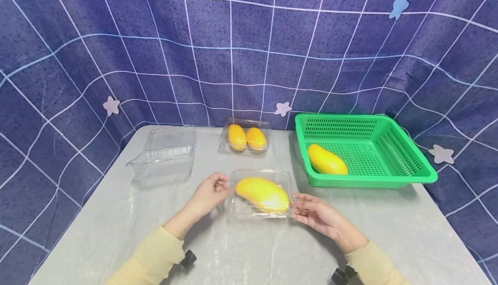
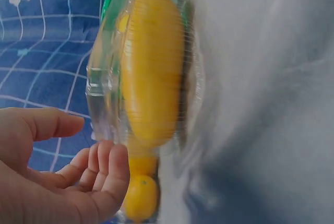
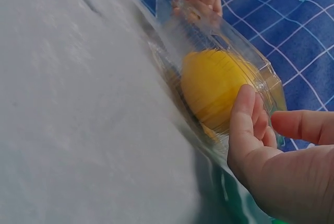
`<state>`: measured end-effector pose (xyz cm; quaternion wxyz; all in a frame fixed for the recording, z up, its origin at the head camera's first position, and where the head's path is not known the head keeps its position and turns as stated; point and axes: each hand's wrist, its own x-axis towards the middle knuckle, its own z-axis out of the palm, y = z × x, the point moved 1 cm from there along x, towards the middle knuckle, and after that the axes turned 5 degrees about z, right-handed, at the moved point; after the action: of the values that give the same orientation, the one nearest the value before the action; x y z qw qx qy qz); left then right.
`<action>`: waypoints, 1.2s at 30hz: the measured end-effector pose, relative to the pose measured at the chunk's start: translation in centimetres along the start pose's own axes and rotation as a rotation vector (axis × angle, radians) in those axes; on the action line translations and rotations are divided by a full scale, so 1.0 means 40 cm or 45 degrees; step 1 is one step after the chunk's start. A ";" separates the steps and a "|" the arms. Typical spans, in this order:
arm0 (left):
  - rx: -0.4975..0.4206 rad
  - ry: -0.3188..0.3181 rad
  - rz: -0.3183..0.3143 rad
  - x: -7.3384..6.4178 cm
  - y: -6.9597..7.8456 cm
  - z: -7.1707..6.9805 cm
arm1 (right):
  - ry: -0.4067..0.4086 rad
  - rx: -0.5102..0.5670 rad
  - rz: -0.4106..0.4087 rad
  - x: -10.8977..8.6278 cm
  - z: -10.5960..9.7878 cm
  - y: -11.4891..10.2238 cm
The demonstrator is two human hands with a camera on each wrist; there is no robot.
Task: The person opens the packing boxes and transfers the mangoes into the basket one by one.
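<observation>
A clear plastic clamshell box (image 1: pixel 261 214), its lid down, sits mid-table with one yellow mango (image 1: pixel 262 193) inside. At the box's left end is my left hand (image 1: pixel 211 192), its fingers loosely bent and the thumb apart from them; nothing is between them in the left wrist view. My right hand (image 1: pixel 320 216) is at the opposite end, fingertips touching or very near the plastic wall. The right wrist view shows that thumb (image 3: pixel 300 125) standing off from the fingers, with no pinch on the box.
Behind stands another clear box (image 1: pixel 245 123) holding two mangoes (image 1: pixel 237 137). An open clear clamshell (image 1: pixel 167 153) lies at the back left. The green basket (image 1: pixel 408 173) at right contains a mango (image 1: pixel 327 160). A blue grid-patterned curtain (image 1: pixel 249 68) hangs behind the grey table (image 1: pixel 233 254).
</observation>
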<state>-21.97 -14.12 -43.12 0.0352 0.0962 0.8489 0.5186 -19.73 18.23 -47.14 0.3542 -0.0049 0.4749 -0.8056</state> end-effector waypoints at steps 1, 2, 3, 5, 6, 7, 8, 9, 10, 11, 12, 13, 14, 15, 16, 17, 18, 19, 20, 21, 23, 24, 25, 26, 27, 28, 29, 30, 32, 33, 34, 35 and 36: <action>0.048 0.009 0.032 -0.002 0.007 0.001 | 0.001 0.000 0.002 0.000 -0.001 0.001; 0.082 0.015 0.062 -0.004 0.015 0.003 | 0.000 -0.004 0.002 0.001 -0.001 0.002; 0.118 0.026 0.099 -0.006 0.022 0.006 | 0.003 -0.005 0.003 0.002 -0.001 0.003; 0.177 0.037 0.170 -0.013 0.038 0.015 | 0.004 -0.005 -0.001 0.002 -0.001 0.006; 0.202 0.035 0.202 -0.017 0.046 0.020 | 0.008 -0.006 -0.001 0.003 -0.001 0.007; 0.228 0.034 0.240 -0.022 0.055 0.027 | 0.012 -0.008 -0.002 0.003 -0.001 0.007; 0.261 0.032 0.281 -0.026 0.064 0.035 | 0.012 -0.011 -0.004 0.003 -0.001 0.007; 0.296 0.028 0.319 -0.031 0.073 0.043 | 0.011 -0.011 -0.004 0.002 0.000 0.007; 0.332 0.021 0.354 -0.037 0.082 0.051 | 0.012 -0.009 0.000 0.002 0.000 0.007; 0.360 0.016 0.387 -0.042 0.092 0.058 | 0.012 -0.006 0.002 0.002 0.000 0.007; 0.398 0.016 0.423 -0.047 0.100 0.066 | 0.007 -0.007 0.005 0.001 0.001 0.007; 0.436 0.014 0.458 -0.051 0.108 0.074 | 0.006 -0.004 0.008 0.001 0.001 0.007; 0.473 0.011 0.484 -0.055 0.114 0.081 | 0.004 0.000 0.010 0.000 0.001 0.007; 0.502 0.008 0.507 -0.058 0.120 0.089 | 0.006 0.002 0.012 0.000 0.001 0.007; 0.525 0.003 0.527 -0.059 0.126 0.096 | 0.005 0.003 0.015 0.000 0.002 0.007; 0.543 -0.005 0.543 -0.061 0.131 0.104 | 0.005 0.001 0.014 0.000 0.002 0.006; 0.564 -0.015 0.559 -0.062 0.135 0.111 | 0.006 -0.001 0.013 0.000 0.002 0.007; 0.590 -0.026 0.575 -0.063 0.139 0.119 | 0.013 -0.001 0.012 0.001 0.003 0.007; 0.608 -0.039 0.590 -0.063 0.142 0.127 | 0.015 -0.003 0.010 0.002 0.003 0.007; 0.627 -0.051 0.612 -0.064 0.145 0.136 | 0.016 -0.006 0.008 0.002 0.003 0.008; 0.691 -0.072 0.672 -0.065 0.150 0.153 | 0.018 -0.013 0.008 0.002 0.005 0.008; 0.731 -0.080 0.710 -0.066 0.152 0.161 | 0.019 -0.015 0.009 0.002 0.006 0.008; 0.771 -0.086 0.748 -0.067 0.153 0.169 | 0.018 -0.017 0.010 0.002 0.006 0.009; 0.803 -0.091 0.787 -0.068 0.155 0.177 | 0.017 -0.016 0.012 0.002 0.007 0.009; 0.839 -0.092 0.830 -0.069 0.156 0.185 | 0.017 -0.016 0.013 0.002 0.007 0.009; 0.874 -0.091 0.870 -0.069 0.156 0.192 | 0.017 -0.014 0.013 0.002 0.007 0.009; 0.906 -0.090 0.910 -0.069 0.157 0.199 | 0.017 -0.011 0.012 0.001 0.007 0.009; 0.937 -0.088 0.946 -0.069 0.155 0.206 | 0.017 -0.008 0.012 0.001 0.006 0.010; 0.993 -0.084 1.008 -0.068 0.151 0.219 | 0.012 -0.005 0.012 0.000 0.006 0.010; 1.020 -0.086 1.034 -0.067 0.148 0.224 | 0.008 -0.007 0.012 -0.001 0.006 0.010; 1.047 -0.089 1.056 -0.066 0.144 0.230 | 0.002 -0.010 0.011 -0.001 0.005 0.010; 1.065 -0.093 1.077 -0.066 0.142 0.234 | -0.003 -0.013 0.012 -0.002 0.005 0.011; 1.081 -0.098 1.092 -0.065 0.139 0.239 | -0.005 -0.014 0.012 -0.002 0.004 0.012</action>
<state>-17.20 -3.82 -42.66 -0.1880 0.4543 0.8652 0.0987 -19.34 18.02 -47.38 0.3589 -0.0063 0.4787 -0.8012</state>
